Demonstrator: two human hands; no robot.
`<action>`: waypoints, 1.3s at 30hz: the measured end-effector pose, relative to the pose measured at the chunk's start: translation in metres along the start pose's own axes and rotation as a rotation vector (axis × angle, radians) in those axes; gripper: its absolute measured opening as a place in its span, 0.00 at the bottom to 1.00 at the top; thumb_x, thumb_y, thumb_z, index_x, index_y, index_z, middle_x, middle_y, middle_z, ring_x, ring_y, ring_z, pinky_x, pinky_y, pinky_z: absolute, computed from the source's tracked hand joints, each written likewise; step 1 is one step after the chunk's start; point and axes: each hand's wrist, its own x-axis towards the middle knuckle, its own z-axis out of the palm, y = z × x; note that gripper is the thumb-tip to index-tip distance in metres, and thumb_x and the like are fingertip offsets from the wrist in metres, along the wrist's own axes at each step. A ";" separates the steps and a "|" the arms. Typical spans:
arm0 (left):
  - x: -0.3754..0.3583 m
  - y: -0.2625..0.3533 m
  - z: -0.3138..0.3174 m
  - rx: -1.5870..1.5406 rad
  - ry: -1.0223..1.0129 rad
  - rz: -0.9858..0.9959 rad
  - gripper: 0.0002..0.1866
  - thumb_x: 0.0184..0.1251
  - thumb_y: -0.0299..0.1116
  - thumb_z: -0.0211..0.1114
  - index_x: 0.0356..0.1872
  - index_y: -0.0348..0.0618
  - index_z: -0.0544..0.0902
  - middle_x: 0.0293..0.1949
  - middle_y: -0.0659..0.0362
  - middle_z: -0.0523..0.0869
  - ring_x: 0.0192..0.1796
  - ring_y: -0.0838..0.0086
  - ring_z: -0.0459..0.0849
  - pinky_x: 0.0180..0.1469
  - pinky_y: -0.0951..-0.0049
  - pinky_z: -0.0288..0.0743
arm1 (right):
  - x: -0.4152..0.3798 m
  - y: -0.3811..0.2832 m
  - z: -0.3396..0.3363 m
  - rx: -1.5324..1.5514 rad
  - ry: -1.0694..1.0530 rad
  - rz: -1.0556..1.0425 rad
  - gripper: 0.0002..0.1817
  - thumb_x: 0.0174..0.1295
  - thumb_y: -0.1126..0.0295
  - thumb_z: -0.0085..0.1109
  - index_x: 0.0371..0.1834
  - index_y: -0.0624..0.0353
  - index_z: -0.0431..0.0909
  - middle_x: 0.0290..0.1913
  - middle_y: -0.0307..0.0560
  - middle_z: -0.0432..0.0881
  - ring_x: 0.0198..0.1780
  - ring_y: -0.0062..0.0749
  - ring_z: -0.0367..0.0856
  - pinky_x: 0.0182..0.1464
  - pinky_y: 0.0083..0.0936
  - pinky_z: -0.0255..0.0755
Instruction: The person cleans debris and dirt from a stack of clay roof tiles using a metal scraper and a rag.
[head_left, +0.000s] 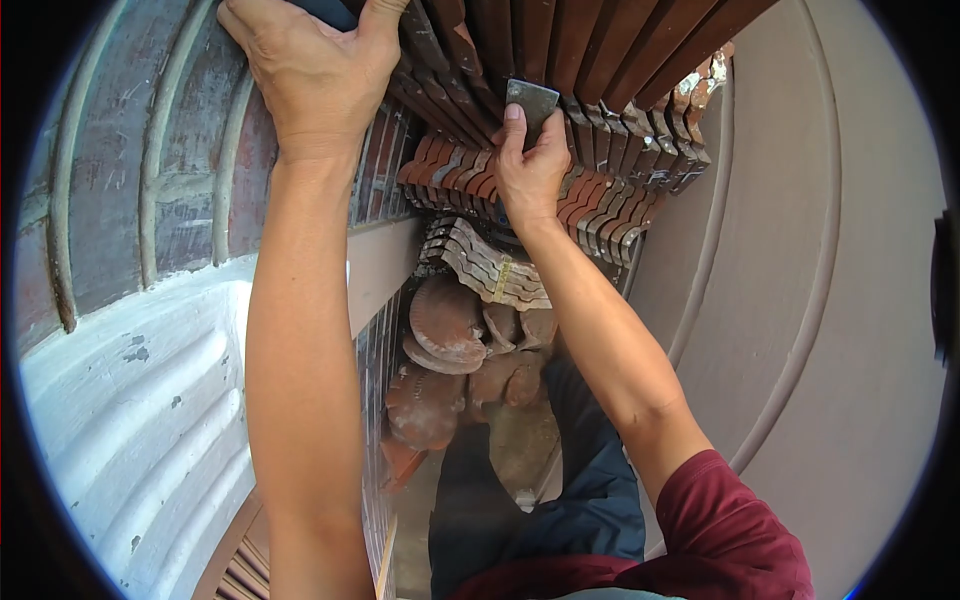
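Observation:
My right hand point(533, 170) pinches a small flat grey metal plate point(532, 98), its thumb lying on the face. The plate's upper end rests against or just in front of stacked brown roof tiles point(560, 45); contact is hard to tell. High at the upper left, beside the brick wall point(200, 150), my left hand point(315, 80) curls around something dark blue, mostly cut off by the frame's top edge. Its fingertips are out of sight.
Rows of wavy-edged tiles point(600, 215) stand below the brown stack. Pale tiles point(490, 270) and rounded clay pieces point(447, 320) lie lower, near my legs. A white ribbed ledge point(150, 400) is on the left, a smooth beige wall point(780, 200) on the right.

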 end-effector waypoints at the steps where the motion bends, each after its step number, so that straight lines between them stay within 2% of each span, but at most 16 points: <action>1: -0.001 -0.002 0.000 0.036 0.007 0.013 0.48 0.59 0.49 0.80 0.68 0.23 0.63 0.62 0.35 0.74 0.64 0.48 0.73 0.70 0.58 0.62 | 0.000 -0.002 -0.002 0.018 -0.013 0.020 0.12 0.74 0.66 0.60 0.38 0.63 0.72 0.23 0.46 0.82 0.25 0.31 0.82 0.30 0.29 0.74; 5: -0.001 -0.002 0.002 -0.073 0.005 0.011 0.48 0.59 0.49 0.80 0.67 0.23 0.63 0.61 0.35 0.74 0.64 0.49 0.73 0.70 0.59 0.62 | 0.000 0.009 -0.006 -0.033 -0.038 0.000 0.12 0.74 0.66 0.60 0.38 0.63 0.72 0.24 0.49 0.83 0.25 0.34 0.84 0.30 0.30 0.75; 8: -0.002 -0.002 0.001 -0.064 -0.008 -0.026 0.49 0.59 0.50 0.80 0.67 0.23 0.63 0.61 0.35 0.74 0.65 0.49 0.73 0.70 0.59 0.62 | 0.008 0.007 -0.009 -0.034 -0.075 -0.008 0.12 0.75 0.63 0.61 0.43 0.62 0.77 0.26 0.37 0.81 0.28 0.18 0.79 0.32 0.21 0.73; 11: -0.003 -0.002 0.002 0.037 0.017 -0.023 0.50 0.59 0.53 0.79 0.67 0.22 0.63 0.61 0.34 0.74 0.64 0.48 0.73 0.70 0.59 0.63 | 0.011 -0.002 -0.006 0.009 -0.078 -0.023 0.13 0.72 0.66 0.62 0.38 0.64 0.72 0.24 0.52 0.83 0.26 0.35 0.85 0.32 0.31 0.76; 14: -0.007 -0.008 0.009 0.167 0.078 -0.008 0.51 0.59 0.54 0.78 0.68 0.22 0.63 0.62 0.33 0.73 0.65 0.46 0.73 0.70 0.58 0.63 | 0.007 0.023 -0.007 -0.104 -0.059 -0.070 0.13 0.72 0.66 0.63 0.39 0.64 0.72 0.25 0.53 0.83 0.27 0.37 0.86 0.32 0.31 0.76; 17: -0.008 -0.004 0.004 0.116 0.012 -0.057 0.53 0.59 0.55 0.78 0.69 0.21 0.62 0.63 0.32 0.73 0.66 0.45 0.72 0.71 0.57 0.62 | 0.008 0.013 -0.009 -0.056 -0.086 -0.017 0.12 0.75 0.64 0.61 0.41 0.62 0.77 0.27 0.38 0.81 0.30 0.18 0.80 0.33 0.21 0.75; 19: 0.000 0.012 -0.009 0.005 -0.109 -0.133 0.53 0.59 0.55 0.79 0.70 0.21 0.61 0.64 0.32 0.72 0.67 0.44 0.71 0.72 0.57 0.62 | 0.008 0.011 -0.014 -0.061 -0.081 -0.004 0.11 0.74 0.64 0.61 0.41 0.62 0.77 0.27 0.40 0.82 0.30 0.19 0.81 0.34 0.22 0.75; 22: -0.002 -0.002 0.000 0.067 0.002 0.024 0.52 0.59 0.53 0.79 0.69 0.22 0.62 0.63 0.33 0.73 0.67 0.45 0.72 0.71 0.57 0.63 | 0.005 0.018 -0.021 -0.149 -0.085 -0.057 0.11 0.74 0.64 0.62 0.41 0.62 0.77 0.28 0.43 0.84 0.31 0.19 0.82 0.34 0.22 0.75; 26: -0.004 -0.005 0.002 0.036 0.007 0.006 0.51 0.60 0.52 0.79 0.69 0.22 0.62 0.63 0.33 0.73 0.66 0.45 0.73 0.70 0.57 0.63 | 0.013 0.014 -0.020 -0.177 -0.130 -0.051 0.11 0.73 0.64 0.62 0.41 0.62 0.78 0.30 0.46 0.86 0.31 0.20 0.83 0.35 0.22 0.75; 29: -0.005 -0.002 0.002 0.036 -0.015 -0.040 0.51 0.60 0.52 0.78 0.69 0.21 0.61 0.64 0.32 0.72 0.67 0.43 0.72 0.71 0.56 0.62 | 0.019 -0.004 -0.007 -0.107 -0.116 -0.130 0.12 0.72 0.64 0.62 0.40 0.63 0.75 0.28 0.62 0.83 0.32 0.58 0.87 0.33 0.37 0.77; 31: -0.001 0.011 -0.008 -0.009 -0.109 -0.149 0.53 0.60 0.53 0.78 0.71 0.20 0.59 0.66 0.30 0.70 0.69 0.40 0.69 0.73 0.55 0.61 | 0.011 0.009 -0.010 -0.075 -0.101 -0.030 0.13 0.73 0.60 0.62 0.41 0.60 0.77 0.28 0.46 0.83 0.28 0.32 0.82 0.31 0.25 0.75; 32: -0.003 0.003 -0.003 0.065 -0.059 -0.083 0.55 0.60 0.54 0.78 0.72 0.20 0.58 0.68 0.29 0.69 0.71 0.38 0.68 0.74 0.55 0.60 | 0.009 0.016 -0.009 -0.056 -0.095 0.013 0.14 0.74 0.59 0.62 0.42 0.59 0.79 0.28 0.38 0.82 0.25 0.19 0.79 0.30 0.20 0.73; 33: -0.011 -0.013 0.005 0.141 -0.006 -0.019 0.56 0.60 0.54 0.77 0.73 0.20 0.56 0.69 0.28 0.67 0.72 0.37 0.66 0.74 0.54 0.59 | 0.000 0.003 -0.018 0.133 -0.114 0.310 0.15 0.73 0.60 0.62 0.46 0.63 0.79 0.24 0.45 0.82 0.25 0.30 0.81 0.31 0.29 0.75; 34: -0.013 -0.018 0.009 0.217 0.045 0.044 0.57 0.60 0.55 0.77 0.74 0.21 0.55 0.71 0.27 0.65 0.73 0.35 0.64 0.75 0.54 0.58 | -0.007 -0.005 -0.030 0.137 -0.151 0.554 0.15 0.74 0.60 0.60 0.45 0.62 0.81 0.25 0.37 0.80 0.27 0.19 0.76 0.33 0.23 0.73; 37: -0.016 -0.013 0.011 0.215 0.027 -0.048 0.59 0.61 0.56 0.76 0.77 0.24 0.51 0.74 0.28 0.62 0.75 0.32 0.60 0.77 0.54 0.55 | -0.028 0.000 -0.068 -0.112 -0.251 0.361 0.14 0.75 0.62 0.60 0.50 0.61 0.85 0.27 0.31 0.79 0.30 0.15 0.72 0.35 0.20 0.71; 39: -0.008 0.004 -0.003 0.118 -0.049 -0.076 0.49 0.57 0.56 0.79 0.65 0.27 0.65 0.59 0.35 0.70 0.63 0.42 0.69 0.68 0.55 0.63 | -0.026 -0.028 -0.093 -0.054 -0.196 0.166 0.14 0.76 0.65 0.59 0.58 0.57 0.84 0.32 0.29 0.80 0.32 0.15 0.72 0.37 0.20 0.71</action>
